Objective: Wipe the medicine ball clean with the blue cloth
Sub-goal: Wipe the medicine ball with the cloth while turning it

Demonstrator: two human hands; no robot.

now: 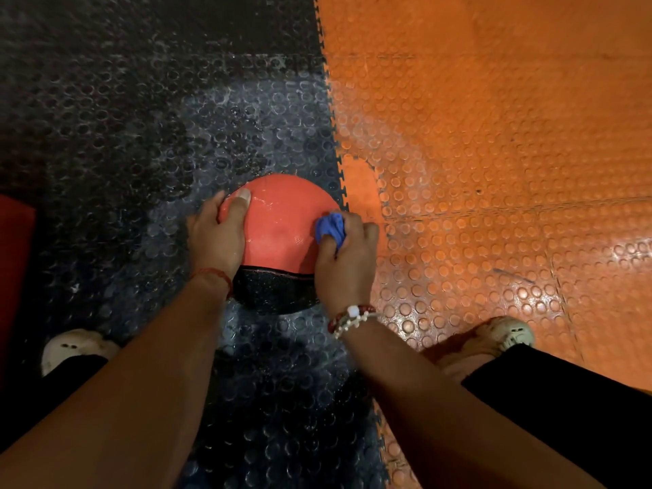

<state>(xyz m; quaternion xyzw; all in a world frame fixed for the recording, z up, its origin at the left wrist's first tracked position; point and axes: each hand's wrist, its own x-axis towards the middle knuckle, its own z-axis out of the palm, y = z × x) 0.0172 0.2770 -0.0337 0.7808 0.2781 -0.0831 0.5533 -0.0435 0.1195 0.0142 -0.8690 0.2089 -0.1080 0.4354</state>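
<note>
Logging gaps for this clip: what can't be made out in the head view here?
All in the head view:
1. Underside and far side of the red-and-black rubber medicine ball: hidden by its own curve.
2. Most of the crumpled blue cloth: bunched inside the right hand.
3. How far the left hand wraps: hidden behind the ball.
4. The red object: cut off by the left edge.

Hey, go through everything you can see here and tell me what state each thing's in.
medicine ball: resting on the black mat, red top glistening wet.
blue cloth: bunched up, pressed against the ball's right side.
left hand: holds the ball's left side, thumb on top.
right hand: grips the cloth.
</note>
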